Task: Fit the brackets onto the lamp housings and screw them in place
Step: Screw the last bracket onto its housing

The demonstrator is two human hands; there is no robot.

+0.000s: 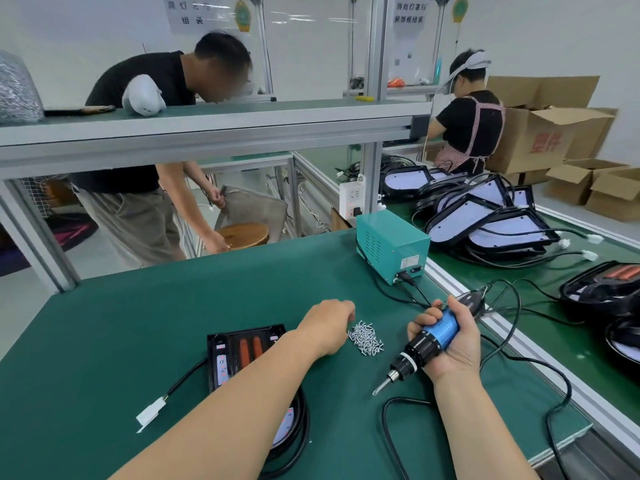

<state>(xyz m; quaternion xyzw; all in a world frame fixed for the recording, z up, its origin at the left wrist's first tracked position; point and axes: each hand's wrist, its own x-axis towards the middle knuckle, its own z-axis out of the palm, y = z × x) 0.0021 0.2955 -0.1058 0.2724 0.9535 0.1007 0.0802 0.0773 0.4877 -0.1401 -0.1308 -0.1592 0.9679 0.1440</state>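
Observation:
A black lamp housing (242, 351) with two orange strips lies on the green mat, partly under my left forearm; its black cable ends in a white connector (150, 412). A heap of small silver screws (366, 338) lies to its right. My left hand (327, 325) reaches over the screws' left edge with curled fingers; the fingertips are hidden, so whether they pinch a screw cannot be seen. My right hand (446, 341) grips a blue and black electric screwdriver (420, 346), bit pointing down-left, just above the mat.
A teal power supply box (393, 245) stands behind the screws, its cables running to the screwdriver. Stacked lamp housings (491, 216) fill the bench to the right. One person bends over a stool behind the bench; another works at the far right beside cardboard boxes (550, 140).

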